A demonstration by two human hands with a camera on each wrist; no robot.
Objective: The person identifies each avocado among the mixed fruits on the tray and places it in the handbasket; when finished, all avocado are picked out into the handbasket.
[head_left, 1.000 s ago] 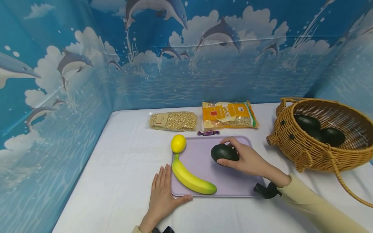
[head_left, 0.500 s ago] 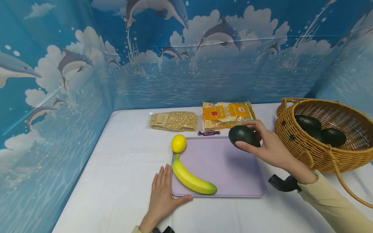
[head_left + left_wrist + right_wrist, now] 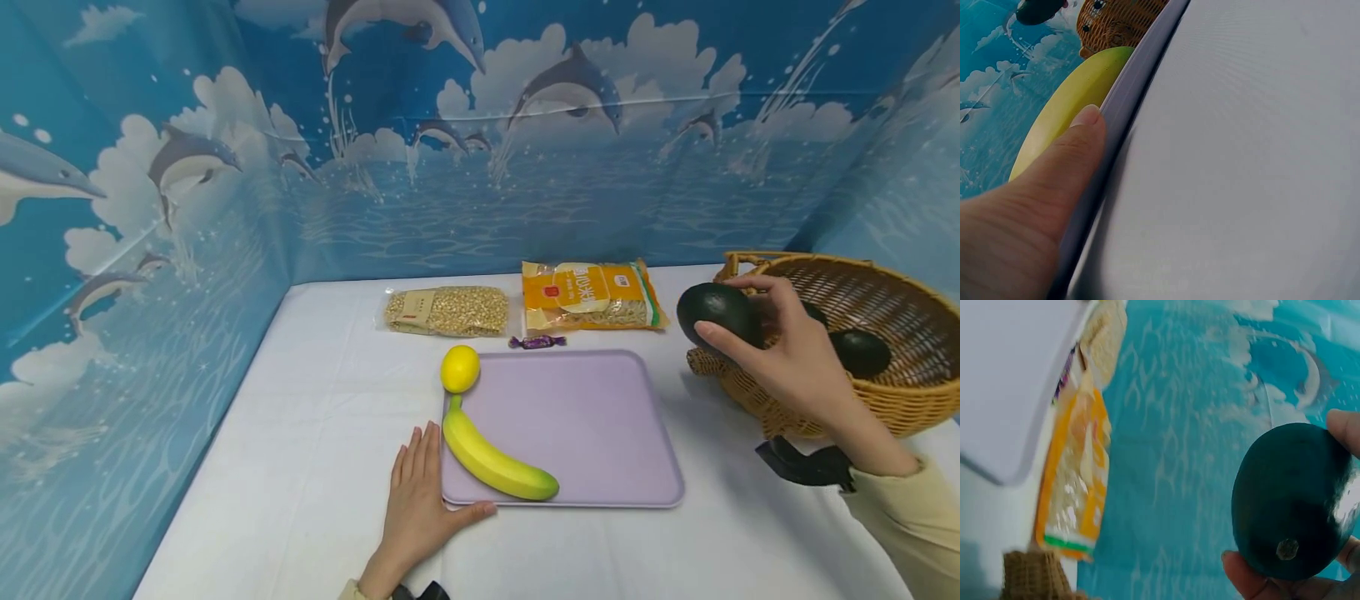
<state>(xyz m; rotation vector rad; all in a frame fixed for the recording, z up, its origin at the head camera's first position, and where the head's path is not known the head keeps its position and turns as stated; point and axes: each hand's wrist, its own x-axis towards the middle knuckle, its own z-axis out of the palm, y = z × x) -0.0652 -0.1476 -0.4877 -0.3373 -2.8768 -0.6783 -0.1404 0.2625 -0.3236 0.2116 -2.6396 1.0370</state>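
My right hand grips a dark green avocado in the air, in front of the wicker basket's left side. In the right wrist view the avocado shows its stem scar, with fingers and thumb around its sides. My left hand lies flat with straight fingers at the front left corner of the lilac tray, its thumb along the rim in the left wrist view. On the tray's left side lies a banana, with a yellow lemon at the back left corner.
More avocados lie inside the basket. Behind the tray are a clear bag of pale grains, an orange food packet and a purple wrapped candy. A dolphin-print curtain stands behind the white table.
My right hand has lifted the avocado off the tray's middle and carried it right and up to the basket. My left hand has stayed in place.
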